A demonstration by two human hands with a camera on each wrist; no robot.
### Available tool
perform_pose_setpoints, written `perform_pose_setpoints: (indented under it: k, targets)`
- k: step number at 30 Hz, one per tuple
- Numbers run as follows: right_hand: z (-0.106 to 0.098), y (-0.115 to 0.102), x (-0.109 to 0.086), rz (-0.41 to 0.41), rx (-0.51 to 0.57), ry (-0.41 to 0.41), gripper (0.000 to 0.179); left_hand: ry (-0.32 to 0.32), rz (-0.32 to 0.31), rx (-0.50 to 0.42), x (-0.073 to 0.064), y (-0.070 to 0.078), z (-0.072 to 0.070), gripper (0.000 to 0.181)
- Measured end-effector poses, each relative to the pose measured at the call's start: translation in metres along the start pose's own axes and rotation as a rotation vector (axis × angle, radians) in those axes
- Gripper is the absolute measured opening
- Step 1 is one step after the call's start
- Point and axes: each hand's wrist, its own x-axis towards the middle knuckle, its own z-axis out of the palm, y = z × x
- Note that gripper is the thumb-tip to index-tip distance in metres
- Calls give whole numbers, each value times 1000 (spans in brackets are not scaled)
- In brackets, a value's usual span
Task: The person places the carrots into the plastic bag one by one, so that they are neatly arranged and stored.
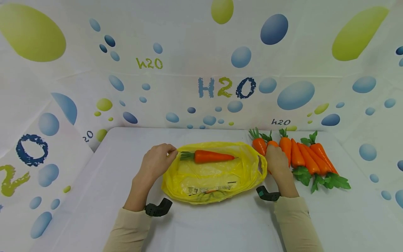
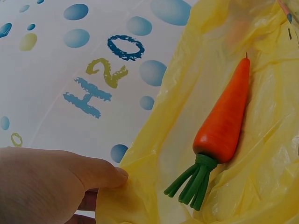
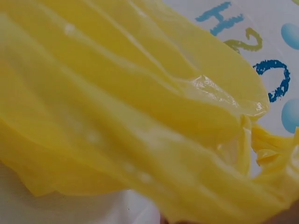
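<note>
A yellow plastic bag (image 1: 214, 175) lies on the table with its mouth spread wide. Inside it rests one orange carrot (image 1: 215, 156) with green stalks pointing left. My left hand (image 1: 158, 159) pinches the bag's left rim; in the left wrist view the thumb (image 2: 110, 175) lies on top of the yellow film. My right hand (image 1: 278, 161) is beyond the bag's right handle, over another carrot (image 1: 272, 143) that shows only in part. Its fingertips are hidden, so I cannot tell if they grip. Yellow film (image 3: 140, 116) fills most of the right wrist view.
Several more carrots (image 1: 310, 161) with green leaves lie side by side at the right of the table. One carrot (image 1: 259, 145) sits just left of my right hand, at the bag's edge. A white backdrop (image 1: 189, 42) with blue and green spots rises behind.
</note>
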Motion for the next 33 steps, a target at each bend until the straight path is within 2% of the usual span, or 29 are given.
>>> perform_pose_setpoints:
  k: [9, 23, 33]
  targets:
    - [-2, 1, 0, 14, 40, 24, 39, 7, 8, 4, 0, 0, 0, 29]
    - [-5, 7, -3, 8, 155, 93, 53, -10, -12, 1, -1, 1, 0, 30]
    - [-11, 6, -6, -17, 158, 187, 48, 0, -3, 5, 0, 0, 0, 29]
